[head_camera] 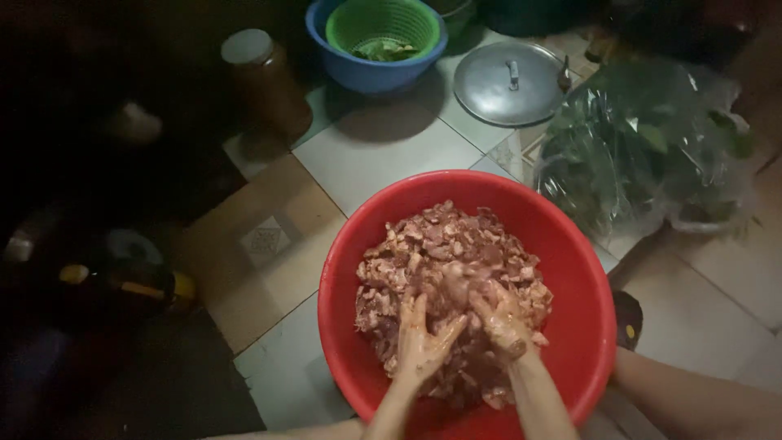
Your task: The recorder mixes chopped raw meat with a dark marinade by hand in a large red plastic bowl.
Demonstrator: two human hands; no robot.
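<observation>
A big red basin (582, 326) sits on the tiled floor, filled with chopped, marinated meat pieces (444, 248). Both my hands are down in the meat. My left hand (419, 342) lies flat with fingers spread on the pile, coated in sauce. My right hand (501, 322) is curled, its fingers closed around a clump of meat. My forearms come in from the bottom edge.
A blue bowl (366, 73) holding a green strainer (383, 24) with greens stands at the back. Beside it lie a metal pot lid (509, 85) and a plastic bag of leafy greens (643, 147). A lidded jar (261, 77) stands left; bottles lie in the dark at left.
</observation>
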